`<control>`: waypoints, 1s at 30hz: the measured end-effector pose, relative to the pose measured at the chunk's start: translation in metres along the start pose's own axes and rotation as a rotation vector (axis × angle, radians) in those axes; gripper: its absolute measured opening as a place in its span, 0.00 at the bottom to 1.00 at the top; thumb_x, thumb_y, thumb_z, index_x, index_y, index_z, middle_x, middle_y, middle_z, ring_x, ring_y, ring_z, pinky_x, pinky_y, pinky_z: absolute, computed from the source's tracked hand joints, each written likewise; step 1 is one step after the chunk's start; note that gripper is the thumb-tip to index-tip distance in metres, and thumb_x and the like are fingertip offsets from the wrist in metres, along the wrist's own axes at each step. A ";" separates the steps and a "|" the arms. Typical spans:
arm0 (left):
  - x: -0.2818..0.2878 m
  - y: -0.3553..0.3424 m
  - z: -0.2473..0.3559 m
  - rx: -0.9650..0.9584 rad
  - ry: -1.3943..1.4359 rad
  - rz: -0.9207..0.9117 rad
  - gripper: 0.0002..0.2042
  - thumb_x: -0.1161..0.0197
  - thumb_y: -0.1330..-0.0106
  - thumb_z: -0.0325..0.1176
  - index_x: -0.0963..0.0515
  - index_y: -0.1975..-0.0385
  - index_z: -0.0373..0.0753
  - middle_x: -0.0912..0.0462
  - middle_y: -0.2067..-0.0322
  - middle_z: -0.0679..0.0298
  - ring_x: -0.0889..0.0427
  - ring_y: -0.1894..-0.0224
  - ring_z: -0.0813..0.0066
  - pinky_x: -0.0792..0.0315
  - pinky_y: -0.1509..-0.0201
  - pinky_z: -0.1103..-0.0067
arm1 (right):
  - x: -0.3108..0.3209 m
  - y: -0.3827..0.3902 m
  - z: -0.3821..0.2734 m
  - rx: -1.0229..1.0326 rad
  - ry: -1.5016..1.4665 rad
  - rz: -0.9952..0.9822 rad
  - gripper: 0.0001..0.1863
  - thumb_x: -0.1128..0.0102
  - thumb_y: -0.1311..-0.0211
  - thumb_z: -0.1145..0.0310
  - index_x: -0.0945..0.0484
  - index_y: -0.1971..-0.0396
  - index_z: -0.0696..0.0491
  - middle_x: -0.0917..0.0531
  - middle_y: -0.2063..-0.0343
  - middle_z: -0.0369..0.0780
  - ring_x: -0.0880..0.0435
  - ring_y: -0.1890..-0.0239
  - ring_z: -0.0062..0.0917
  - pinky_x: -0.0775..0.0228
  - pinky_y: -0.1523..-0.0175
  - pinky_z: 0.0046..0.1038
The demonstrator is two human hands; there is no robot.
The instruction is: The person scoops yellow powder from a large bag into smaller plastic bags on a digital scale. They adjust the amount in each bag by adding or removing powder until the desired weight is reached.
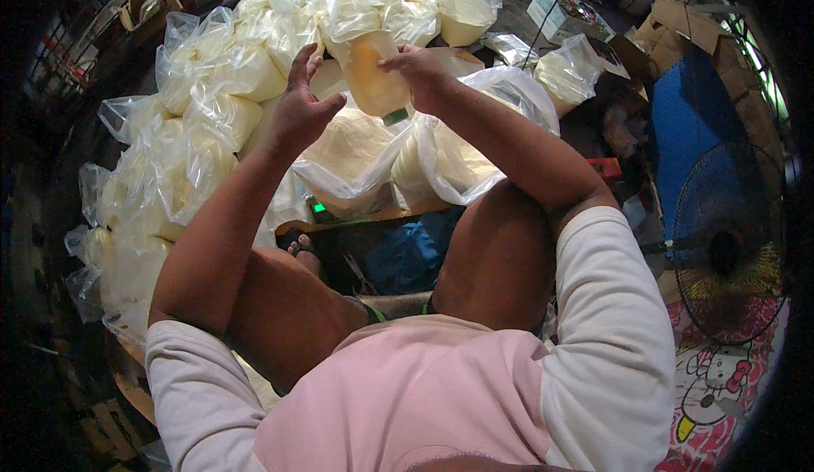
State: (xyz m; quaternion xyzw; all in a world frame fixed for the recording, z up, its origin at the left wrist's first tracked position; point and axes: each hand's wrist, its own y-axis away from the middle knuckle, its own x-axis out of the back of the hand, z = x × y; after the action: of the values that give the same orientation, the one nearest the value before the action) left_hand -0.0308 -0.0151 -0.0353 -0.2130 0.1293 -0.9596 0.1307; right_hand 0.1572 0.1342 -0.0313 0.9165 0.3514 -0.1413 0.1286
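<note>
My right hand point(421, 73) grips a clear plastic bag of pale yellow powder point(373, 69), raised in front of me. My left hand point(298, 103) is held up just left of that bag, fingers spread, near its side; contact with the bag cannot be told. Below the raised bag sits a large open plastic bag of the same powder point(348, 154) and a second one point(454, 162) to its right. A small green thing point(395, 117) shows under the raised bag.
Several filled, tied plastic bags point(212, 90) pile up at left and far ahead. A standing fan point(729, 251) is at right, beside a blue sheet point(691, 124) and cardboard boxes point(678, 22). My bare knees and a sandalled foot point(301, 247) are below.
</note>
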 end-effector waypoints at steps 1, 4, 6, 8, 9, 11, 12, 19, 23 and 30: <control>0.001 0.002 0.004 0.032 0.050 -0.029 0.48 0.29 0.41 0.31 0.55 0.24 0.50 0.39 0.30 0.41 0.23 0.71 0.77 0.23 0.64 0.79 | -0.001 0.001 0.000 0.000 0.003 0.006 0.18 0.40 0.44 0.74 0.23 0.52 0.62 0.17 0.60 0.48 0.14 0.60 0.41 0.19 0.52 0.42; 0.001 0.003 0.004 0.061 0.115 -0.098 0.49 0.29 0.41 0.32 0.56 0.24 0.50 0.41 0.29 0.41 0.22 0.71 0.77 0.23 0.65 0.79 | -0.009 0.006 -0.003 0.002 0.010 0.012 0.18 0.39 0.44 0.73 0.23 0.52 0.62 0.17 0.60 0.48 0.14 0.59 0.41 0.19 0.51 0.42; 0.000 0.003 0.002 0.047 0.084 -0.128 0.49 0.29 0.41 0.31 0.57 0.24 0.50 0.42 0.29 0.41 0.21 0.71 0.77 0.22 0.65 0.79 | -0.014 0.009 -0.004 0.008 0.012 0.015 0.18 0.39 0.44 0.72 0.22 0.53 0.61 0.17 0.60 0.48 0.14 0.59 0.41 0.19 0.51 0.42; -0.003 0.003 0.003 0.024 0.008 -0.146 0.49 0.29 0.41 0.31 0.57 0.24 0.50 0.43 0.28 0.41 0.20 0.71 0.76 0.22 0.65 0.79 | -0.011 0.008 -0.003 0.012 -0.015 -0.038 0.18 0.39 0.44 0.72 0.23 0.53 0.61 0.17 0.59 0.48 0.14 0.59 0.41 0.19 0.50 0.42; -0.003 0.003 0.002 0.017 0.012 -0.138 0.49 0.29 0.42 0.31 0.57 0.24 0.50 0.43 0.28 0.41 0.20 0.70 0.76 0.22 0.65 0.79 | -0.014 0.009 -0.004 0.012 -0.029 -0.069 0.18 0.39 0.44 0.72 0.23 0.52 0.61 0.17 0.59 0.48 0.14 0.59 0.41 0.19 0.50 0.42; -0.004 0.004 0.001 0.002 0.021 -0.122 0.49 0.30 0.42 0.30 0.57 0.24 0.50 0.43 0.28 0.41 0.20 0.70 0.76 0.22 0.64 0.79 | -0.018 0.012 -0.005 0.004 -0.025 -0.048 0.19 0.39 0.44 0.71 0.23 0.52 0.61 0.18 0.59 0.48 0.15 0.58 0.40 0.19 0.50 0.42; -0.006 0.003 0.001 0.000 0.029 -0.105 0.50 0.30 0.43 0.30 0.57 0.24 0.49 0.41 0.29 0.41 0.21 0.70 0.76 0.22 0.63 0.78 | -0.019 0.013 -0.007 0.002 -0.021 -0.035 0.19 0.39 0.44 0.71 0.23 0.52 0.61 0.18 0.59 0.48 0.15 0.58 0.40 0.19 0.50 0.42; -0.006 0.002 -0.001 0.008 0.011 -0.076 0.50 0.29 0.45 0.31 0.55 0.24 0.48 0.37 0.32 0.42 0.22 0.67 0.75 0.23 0.59 0.78 | -0.018 0.018 -0.010 -0.030 -0.015 -0.095 0.19 0.34 0.43 0.69 0.26 0.53 0.58 0.20 0.59 0.43 0.17 0.56 0.34 0.23 0.46 0.39; -0.007 0.003 0.006 -0.005 0.007 -0.076 0.49 0.28 0.46 0.31 0.52 0.26 0.47 0.35 0.34 0.45 0.22 0.66 0.75 0.23 0.59 0.78 | -0.017 0.017 -0.010 -0.016 -0.022 -0.074 0.20 0.38 0.44 0.71 0.25 0.51 0.60 0.19 0.58 0.46 0.17 0.56 0.38 0.21 0.47 0.42; -0.005 0.002 0.005 -0.062 -0.047 -0.054 0.46 0.27 0.46 0.32 0.48 0.28 0.47 0.31 0.38 0.49 0.23 0.65 0.74 0.23 0.59 0.77 | -0.005 0.006 -0.002 0.001 -0.026 -0.135 0.21 0.39 0.45 0.72 0.25 0.51 0.61 0.18 0.58 0.48 0.16 0.56 0.41 0.20 0.47 0.43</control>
State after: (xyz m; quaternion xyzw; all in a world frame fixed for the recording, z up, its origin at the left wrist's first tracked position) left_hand -0.0237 -0.0167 -0.0336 -0.2431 0.1500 -0.9530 0.1012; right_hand 0.1575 0.1273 -0.0272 0.8889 0.4108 -0.1615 0.1229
